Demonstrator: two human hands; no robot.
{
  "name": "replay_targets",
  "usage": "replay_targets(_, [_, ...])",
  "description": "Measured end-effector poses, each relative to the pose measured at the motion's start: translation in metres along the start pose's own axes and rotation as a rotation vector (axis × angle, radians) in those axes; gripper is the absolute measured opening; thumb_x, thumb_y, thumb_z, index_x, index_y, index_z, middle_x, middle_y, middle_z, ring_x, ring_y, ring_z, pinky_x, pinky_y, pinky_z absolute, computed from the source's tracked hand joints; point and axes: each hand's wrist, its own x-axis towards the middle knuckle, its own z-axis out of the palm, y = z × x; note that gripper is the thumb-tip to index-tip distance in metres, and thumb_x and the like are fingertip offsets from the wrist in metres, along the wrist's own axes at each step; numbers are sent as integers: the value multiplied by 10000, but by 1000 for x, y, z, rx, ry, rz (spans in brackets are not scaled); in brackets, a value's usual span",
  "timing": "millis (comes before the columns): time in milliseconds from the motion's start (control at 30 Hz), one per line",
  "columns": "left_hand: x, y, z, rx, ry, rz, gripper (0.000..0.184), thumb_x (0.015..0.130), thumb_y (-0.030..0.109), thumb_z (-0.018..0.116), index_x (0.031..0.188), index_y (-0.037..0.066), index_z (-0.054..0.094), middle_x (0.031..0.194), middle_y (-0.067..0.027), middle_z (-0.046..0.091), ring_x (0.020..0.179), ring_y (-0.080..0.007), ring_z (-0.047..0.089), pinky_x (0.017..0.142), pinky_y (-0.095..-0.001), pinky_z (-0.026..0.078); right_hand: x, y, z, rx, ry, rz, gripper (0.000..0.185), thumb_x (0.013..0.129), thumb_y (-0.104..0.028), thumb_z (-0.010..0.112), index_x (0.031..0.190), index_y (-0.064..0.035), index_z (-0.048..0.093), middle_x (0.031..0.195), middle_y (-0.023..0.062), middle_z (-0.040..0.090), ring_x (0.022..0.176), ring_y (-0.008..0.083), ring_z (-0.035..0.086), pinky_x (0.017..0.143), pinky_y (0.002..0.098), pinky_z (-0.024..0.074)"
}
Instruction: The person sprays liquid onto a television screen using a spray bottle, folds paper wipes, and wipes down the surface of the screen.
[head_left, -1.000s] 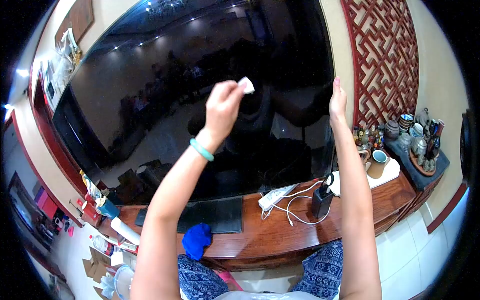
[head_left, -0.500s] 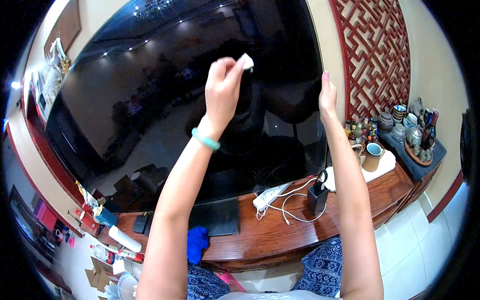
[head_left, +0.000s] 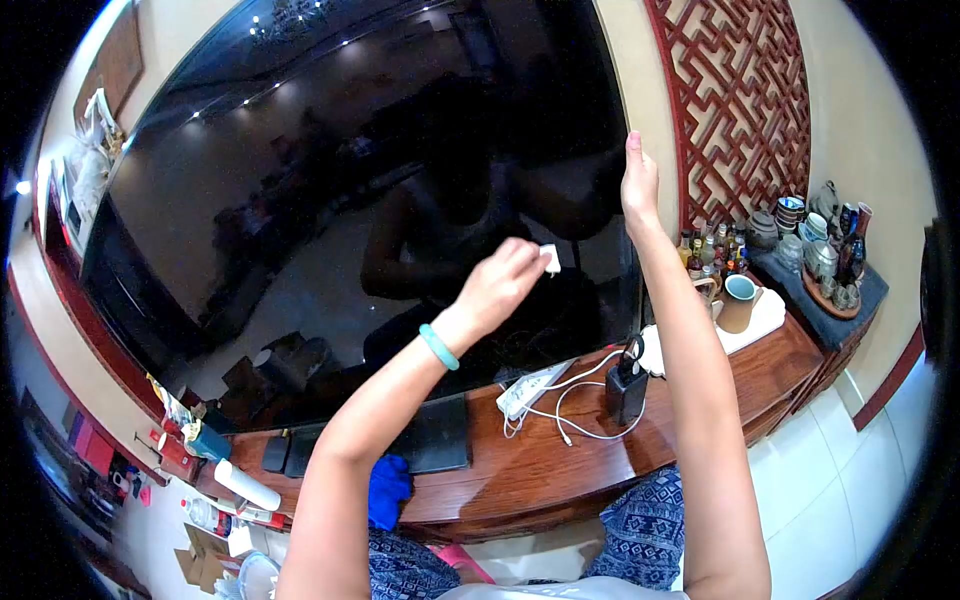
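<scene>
A large black television [head_left: 300, 190] fills the middle of the view, its glossy screen reflecting a room and a person. My left hand [head_left: 498, 285], with a pale green bangle [head_left: 439, 347] on the wrist, is in front of the lower right of the screen. Pinched in its fingers is a small white wipe [head_left: 551, 259]; cloth or paper, I cannot tell. At the screen's right edge, my right hand [head_left: 641, 190] grips the television's side with its thumb pointing up; its other fingers are mostly hidden.
On the wooden cabinet [head_left: 560, 470] lie a white power strip [head_left: 530, 390] with cables, a black box-shaped thing [head_left: 626, 393] and a blue cloth [head_left: 388, 492]. Several small bottles, a mug [head_left: 738, 305] and a tea set stand right. A paper roll [head_left: 247, 486] lies left.
My left hand has moved down and to the right across the screen with the white wipe. My right hand stays at the television's right edge. The view has shifted slightly.
</scene>
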Motion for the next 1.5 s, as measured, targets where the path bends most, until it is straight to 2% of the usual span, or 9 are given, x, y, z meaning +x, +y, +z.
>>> replay_targets(133, [57,-33,-39,109,488,-38,134,770,-48,672,897,-19,639,928,-132,584,812,-263,582,683,-331,505,2,5,1,91,-27,-25,681,971,-579,359,715,35,508,649,37,473,664,143,406,667,331,384])
replay_targets(300, [104,-64,-55,344,656,-122,176,796,-30,651,967,7,668,916,-111,585,807,-258,580,698,-346,494,1,1,-6,105,-80,42,673,982,-551,364,841,64,599,770,62,561,768,155,469,772,329,402])
replay_targets(400, [89,-48,-22,295,548,-45,219,758,-52,650,966,12,674,917,-117,596,837,-274,593,720,-342,513,-11,-16,-11,224,-142,58,625,1014,-451,355,1136,121,576,1110,134,623,1038,175,522,968,304,365])
replay_targets(667, [26,8,25,16,-61,36,303,756,31,593,1053,-23,626,959,-89,565,931,-252,578,701,-336,541,-4,-6,-12,344,-224,75,566,1018,-418,368,1108,89,601,1045,89,624,981,145,511,933,300,374])
replay_targets(767, [59,-11,-7,35,191,138,242,731,1,652,972,3,670,943,-92,593,854,-260,594,713,-328,529,-6,-13,-17,322,-274,123,579,1001,-422,415,1252,86,533,1272,112,563,1179,158,480,1042,287,303])
replay_targets(900, [124,-58,-50,290,572,19,208,776,-10,662,978,28,688,923,-98,600,814,-261,592,694,-338,507,-13,-25,-16,352,-196,153,554,998,-393,427,1269,83,515,1288,116,559,1217,195,476,1067,283,280])
replay_targets(1067, [125,-55,-23,279,528,29,238,743,-44,651,970,19,682,911,-122,605,837,-282,599,725,-353,515,-11,-23,-20,436,-250,198,496,1003,-361,416,1191,70,571,1206,127,606,1117,190,534,1007,310,350])
replay_targets(1367, [46,5,28,-15,-91,88,251,739,17,629,986,-23,655,973,-96,582,914,-266,592,732,-349,536,3,-16,-31,635,-409,380,378,990,-281,456,1186,17,581,1203,92,614,1116,186,547,1000,315,376])
replay_targets(1500, [121,-35,-19,160,409,195,194,771,9,644,963,14,669,902,-118,596,814,-284,598,719,-351,523,4,-18,-31,635,-396,397,368,991,-268,444,1215,0,562,1236,88,597,1143,191,532,1019,322,366])
